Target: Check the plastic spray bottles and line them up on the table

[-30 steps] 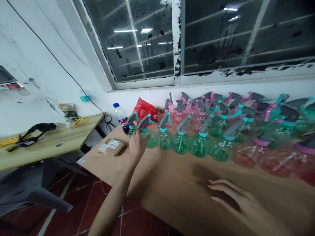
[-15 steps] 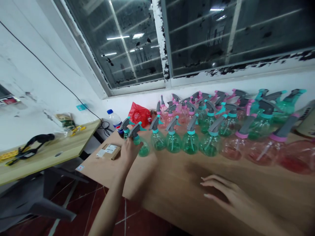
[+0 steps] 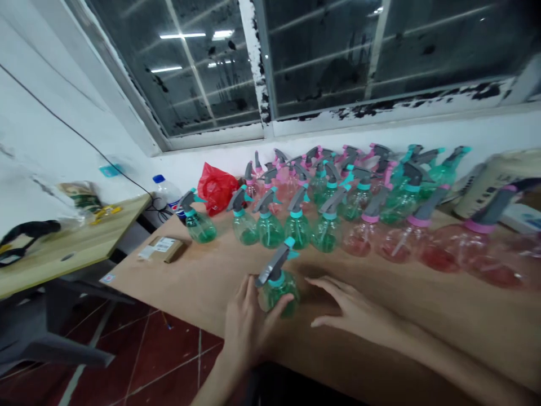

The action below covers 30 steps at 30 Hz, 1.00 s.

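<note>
A green see-through spray bottle (image 3: 279,293) with a grey and turquoise trigger head is near the front of the table. Around its left and near side wraps my left hand (image 3: 249,316), the thumb across its front. My right hand (image 3: 346,304) is just right of the bottle, fingers apart, not touching it. Behind both hands runs a row of similar bottles, among them a green spray bottle (image 3: 297,228) and a pink spray bottle (image 3: 399,242). At the row's left end another green spray bottle (image 3: 200,225) stands a little apart.
A flat cardboard box (image 3: 164,248) lies at the table's left, near a blue-capped drink bottle (image 3: 167,192). A red plastic bag (image 3: 216,189) sits by the wall. More pink and green sprayers crowd the back. A second table (image 3: 84,248) is at far left.
My left hand has brought a spray bottle from the row's left end to the front of the table. My right hand has moved left toward it. The view has shifted right.
</note>
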### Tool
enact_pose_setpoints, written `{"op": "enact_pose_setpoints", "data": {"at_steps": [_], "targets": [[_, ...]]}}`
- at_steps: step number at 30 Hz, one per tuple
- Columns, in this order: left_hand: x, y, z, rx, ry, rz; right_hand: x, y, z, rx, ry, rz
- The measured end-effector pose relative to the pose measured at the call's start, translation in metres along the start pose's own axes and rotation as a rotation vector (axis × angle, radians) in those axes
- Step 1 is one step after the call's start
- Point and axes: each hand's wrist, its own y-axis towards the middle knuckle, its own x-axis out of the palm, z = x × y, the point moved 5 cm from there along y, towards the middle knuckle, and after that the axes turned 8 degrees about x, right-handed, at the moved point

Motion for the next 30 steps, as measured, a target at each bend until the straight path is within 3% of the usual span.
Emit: {"op": "enact_pose_setpoints", "data": {"at_steps": [5, 9, 17, 23, 30], "targets": [[0.026, 0.019, 0.076, 0.178, -0.068, -0.074, -0.016, -0.013, 0.021, 0.013, 0.082, 0.039], [0.040, 0.032, 0.108, 0.235, -0.175, -0.175, -0.033, -0.030, 0.041, 0.070, 0.140, 0.117], [0.062, 0.063, 0.128, 0.321, -0.794, -0.449, -0.057, -0.052, 0.054, 0.117, 0.115, 0.141], [0.070, 0.090, 0.147, 0.463, -0.980, -0.456, -0.059, -0.043, 0.052, 0.033, 0.146, 0.121], [0.084, 0.101, 0.151, 0.502, -0.959, -0.374, -0.062, -0.032, 0.059, -0.001, 0.092, 0.128]]}}
